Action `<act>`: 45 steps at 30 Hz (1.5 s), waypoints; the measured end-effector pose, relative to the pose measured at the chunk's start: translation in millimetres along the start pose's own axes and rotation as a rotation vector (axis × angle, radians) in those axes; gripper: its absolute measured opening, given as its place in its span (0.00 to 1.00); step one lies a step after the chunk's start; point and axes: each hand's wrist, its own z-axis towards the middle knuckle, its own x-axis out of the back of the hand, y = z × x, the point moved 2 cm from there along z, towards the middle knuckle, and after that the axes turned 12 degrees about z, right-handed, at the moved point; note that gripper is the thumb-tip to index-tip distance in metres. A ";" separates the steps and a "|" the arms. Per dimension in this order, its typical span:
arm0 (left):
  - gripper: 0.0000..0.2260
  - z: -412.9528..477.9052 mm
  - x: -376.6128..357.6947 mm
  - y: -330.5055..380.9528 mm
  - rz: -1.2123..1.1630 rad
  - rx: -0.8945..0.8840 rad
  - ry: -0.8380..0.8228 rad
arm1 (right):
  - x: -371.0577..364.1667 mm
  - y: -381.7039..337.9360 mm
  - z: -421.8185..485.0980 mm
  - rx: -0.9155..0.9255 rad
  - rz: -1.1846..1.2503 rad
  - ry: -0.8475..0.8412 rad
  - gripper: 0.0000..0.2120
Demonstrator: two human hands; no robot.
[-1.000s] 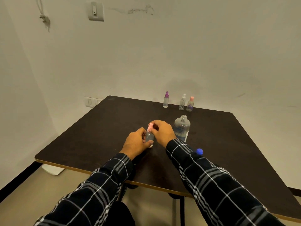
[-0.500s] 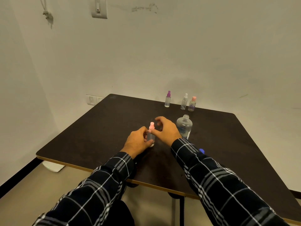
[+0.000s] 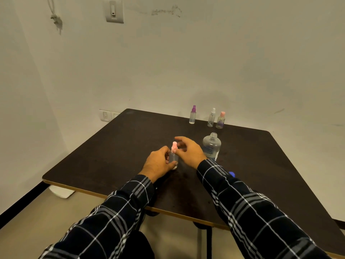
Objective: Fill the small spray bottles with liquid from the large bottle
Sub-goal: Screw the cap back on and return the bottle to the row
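four small spray bottles [image 3: 174, 157] [image 3: 192, 116] [image 3: 211, 119] [image 3: 220, 121], one large bottle [image 3: 211, 146], one blue cap [image 3: 231, 173], one table [image 3: 112, 146], two hands [image 3: 158, 163] [image 3: 190, 152]

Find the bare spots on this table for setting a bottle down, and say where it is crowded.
Free: the table left of the left hand, and right of the large bottle. Crowded: the middle, around the right hand and pink-topped bottle; the back edge, with three small bottles.
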 end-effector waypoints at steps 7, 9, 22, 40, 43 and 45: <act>0.14 -1.8 -1.2 -0.1 -0.003 -0.007 0.011 | -5.8 2.0 3.4 -0.027 -0.065 0.139 0.10; 0.12 -1.6 -0.7 -0.2 -0.002 -0.016 0.016 | -5.8 4.9 1.3 -0.076 -0.058 0.179 0.14; 0.13 -1.3 0.0 -0.7 0.002 -0.005 0.000 | -4.8 9.2 -0.3 -0.003 0.045 0.046 0.16; 0.12 -3.8 -1.6 -0.7 -0.001 -0.002 0.041 | -14.3 11.2 -53.7 0.033 -0.062 0.661 0.17; 0.14 -3.3 -1.9 -2.0 -0.001 -0.014 0.062 | 6.2 23.9 -70.4 -0.079 0.006 0.994 0.26; 0.14 -1.4 -2.4 -1.8 -0.003 -0.024 0.054 | 19.0 37.1 -67.7 -0.200 0.073 0.984 0.36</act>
